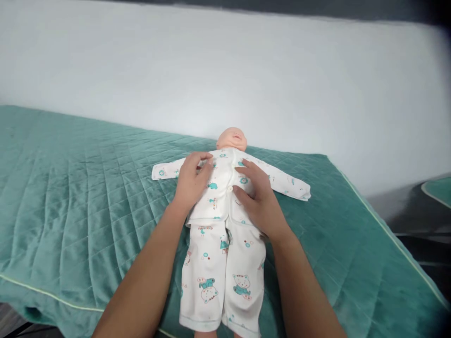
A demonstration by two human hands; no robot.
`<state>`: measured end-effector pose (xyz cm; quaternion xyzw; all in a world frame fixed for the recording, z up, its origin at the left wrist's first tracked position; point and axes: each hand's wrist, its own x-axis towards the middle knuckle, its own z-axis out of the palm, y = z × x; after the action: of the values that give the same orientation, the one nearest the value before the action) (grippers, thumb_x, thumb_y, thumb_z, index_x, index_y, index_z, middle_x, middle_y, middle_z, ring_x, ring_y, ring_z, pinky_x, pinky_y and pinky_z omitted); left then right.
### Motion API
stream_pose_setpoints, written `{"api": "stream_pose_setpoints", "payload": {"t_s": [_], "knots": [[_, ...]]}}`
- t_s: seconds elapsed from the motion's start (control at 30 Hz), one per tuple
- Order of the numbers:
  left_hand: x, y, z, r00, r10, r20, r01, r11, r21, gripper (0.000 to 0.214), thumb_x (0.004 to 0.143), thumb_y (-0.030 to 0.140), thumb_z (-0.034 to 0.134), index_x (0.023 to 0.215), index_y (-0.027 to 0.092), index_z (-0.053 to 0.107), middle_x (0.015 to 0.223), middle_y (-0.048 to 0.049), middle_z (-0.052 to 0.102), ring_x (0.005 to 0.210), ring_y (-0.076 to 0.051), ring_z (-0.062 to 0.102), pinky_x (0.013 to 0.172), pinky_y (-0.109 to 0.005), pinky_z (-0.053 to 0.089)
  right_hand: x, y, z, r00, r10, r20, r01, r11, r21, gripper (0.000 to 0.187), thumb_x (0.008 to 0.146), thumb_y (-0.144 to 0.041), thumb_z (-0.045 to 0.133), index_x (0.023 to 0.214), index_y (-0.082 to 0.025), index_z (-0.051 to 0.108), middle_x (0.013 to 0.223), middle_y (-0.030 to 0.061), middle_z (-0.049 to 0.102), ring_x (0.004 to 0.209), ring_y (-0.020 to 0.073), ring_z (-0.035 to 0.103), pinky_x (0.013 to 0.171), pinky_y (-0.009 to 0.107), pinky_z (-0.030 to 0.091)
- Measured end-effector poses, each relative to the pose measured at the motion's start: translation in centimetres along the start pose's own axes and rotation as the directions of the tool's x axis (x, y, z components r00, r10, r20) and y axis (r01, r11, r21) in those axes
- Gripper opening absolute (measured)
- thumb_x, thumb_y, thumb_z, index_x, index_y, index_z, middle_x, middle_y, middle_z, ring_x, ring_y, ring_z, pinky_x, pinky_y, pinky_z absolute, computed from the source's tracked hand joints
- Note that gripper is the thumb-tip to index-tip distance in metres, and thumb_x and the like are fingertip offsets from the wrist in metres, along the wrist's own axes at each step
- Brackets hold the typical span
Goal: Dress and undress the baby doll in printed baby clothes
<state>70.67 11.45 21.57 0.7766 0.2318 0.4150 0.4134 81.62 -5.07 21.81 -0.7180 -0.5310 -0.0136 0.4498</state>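
Observation:
A baby doll (232, 139) lies on its back, dressed in a white long-sleeved shirt (218, 206) and white trousers (204, 263), both printed with animals. Bent over the chest on the shirt's left side in view, my left hand (193, 180) has its thumb and fingers slightly apart and holds nothing. My right hand (259, 195) rests on the other half of the shirt with fingers spread, its thumb tip beside a small button (230, 188) on the front seam. Both sleeves stretch out sideways, and the trouser legs lie straight between my forearms.
A green quilted cover (88, 202) with pale piping lies under the doll. Behind it rises a white wall (225, 70), close to the doll's head. Part of another green-topped surface (439, 190) shows at the right edge.

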Motion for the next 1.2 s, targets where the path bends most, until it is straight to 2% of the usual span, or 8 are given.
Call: {"api": "stream_pose_setpoints", "payload": {"t_s": [0.33, 0.53, 0.63, 0.7, 0.8, 0.93, 1.1, 1.2], "knots": [[-2.4, -3.0, -0.2, 0.998, 0.024, -0.065, -0.014, 0.989, 0.145, 0.021, 0.097, 0.027, 0.047, 0.104, 0.02, 0.065, 0.11, -0.0084, 0.068, 0.108, -0.022, 0.06, 0.098, -0.037, 0.047, -2.1, 0.2, -0.4, 0.993, -0.05, 0.104, 0.051, 0.999, -0.007, 0.04, 0.099, -0.037, 0.055, 0.138, -0.035, 0.058, 0.165, -0.001, 0.03, 0.157, 0.0245, 0.014, 0.126, 0.055, 0.02], [-5.5, -5.8, -4.9, 0.994, 0.106, 0.032, -0.108, 0.867, 0.486, 0.029, 0.092, 0.018, 0.046, 0.114, 0.016, 0.065, 0.123, -0.0143, 0.064, 0.123, -0.028, 0.053, 0.111, -0.045, 0.041, -5.4, 0.3, -0.5, 0.996, 0.024, -0.082, -0.011, 0.987, 0.159, 0.031, 0.099, -0.038, 0.055, 0.127, -0.029, 0.064, 0.157, 0.0067, 0.044, 0.148, 0.0238, 0.037, 0.123, 0.05, 0.029], [-5.7, -7.0, -7.7, 0.994, 0.084, 0.075, -0.112, 0.752, 0.649, 0.04, 0.09, 0.017, 0.047, 0.127, 0.014, 0.062, 0.141, -0.0176, 0.055, 0.136, -0.033, 0.044, 0.115, -0.048, 0.037, -6.2, 2.5, -1.5, 0.99, 0.044, -0.134, -0.035, 0.997, 0.066, 0.037, 0.099, -0.041, 0.053, 0.132, -0.026, 0.06, 0.151, 0.0102, 0.051, 0.142, 0.0237, 0.045, 0.121, 0.049, 0.033], [-5.2, -7.7, -9.0, 0.999, -0.032, 0.033, -0.001, 0.698, 0.716, 0.048, 0.089, 0.019, 0.047, 0.136, 0.016, 0.058, 0.148, -0.017, 0.051, 0.14, -0.035, 0.041, 0.114, -0.052, 0.038, -6.2, 4.7, -2.7, 0.99, 0.036, -0.136, -0.051, 0.993, -0.103, 0.044, 0.098, -0.041, 0.052, 0.137, -0.021, 0.057, 0.15, 0.0134, 0.052, 0.141, 0.0255, 0.045, 0.121, 0.049, 0.033], [-3.7, -8.3, -9.7, 0.969, -0.235, -0.071, 0.206, 0.625, 0.753, 0.054, 0.091, 0.025, 0.045, 0.145, 0.022, 0.053, 0.149, -0.0148, 0.052, 0.137, -0.037, 0.045, 0.111, -0.058, 0.039, -5.8, 7.9, -4.9, 0.972, 0.161, -0.171, -0.219, 0.884, -0.413, 0.059, 0.095, -0.038, 0.051, 0.147, -0.011, 0.046, 0.155, 0.0209, 0.042, 0.146, 0.0318, 0.037, 0.121, 0.051, 0.029], [-1.9, -9.1, -9.3, 0.947, -0.31, -0.087, 0.258, 0.57, 0.78, 0.057, 0.095, 0.031, 0.039, 0.152, 0.028, 0.045, 0.155, -0.0098, 0.048, 0.147, -0.037, 0.035, 0.113, -0.065, 0.031, -5.5, 9.3, -6.5, 0.847, 0.473, -0.244, -0.514, 0.607, -0.607, 0.065, 0.101, -0.043, 0.041, 0.157, -0.011, 0.032, 0.155, 0.0253, 0.04, 0.147, 0.0382, 0.034, 0.117, 0.056, 0.03], [-0.8, -10.1, -9.2, 0.943, -0.314, -0.108, 0.277, 0.561, 0.78, 0.055, 0.098, 0.028, 0.032, 0.151, 0.029, 0.046, 0.155, -0.008, 0.049, 0.148, -0.037, 0.034, 0.113, -0.066, 0.028, -5.3, 8.5, -5.9, 0.756, 0.581, -0.301, -0.608, 0.453, -0.652, 0.062, 0.101, -0.052, 0.036, 0.154, -0.019, 0.039, 0.158, 0.0229, 0.037, 0.149, 0.0377, 0.031, 0.118, 0.054, 0.025], [-0.6, -10.3, -9.3, 0.945, -0.286, -0.158, 0.303, 0.584, 0.753, 0.055, 0.098, 0.025, 0.029, 0.15, 0.025, 0.047, 0.15, -0.0124, 0.054, 0.145, -0.036, 0.038, 0.111, -0.065, 0.03, -5.2, 8.5, -5.8, 0.739, 0.596, -0.315, -0.628, 0.44, -0.642, 0.064, 0.101, -0.053, 0.035, 0.154, -0.017, 0.039, 0.158, 0.0208, 0.038, 0.149, 0.0364, 0.031, 0.119, 0.053, 0.024]]}}
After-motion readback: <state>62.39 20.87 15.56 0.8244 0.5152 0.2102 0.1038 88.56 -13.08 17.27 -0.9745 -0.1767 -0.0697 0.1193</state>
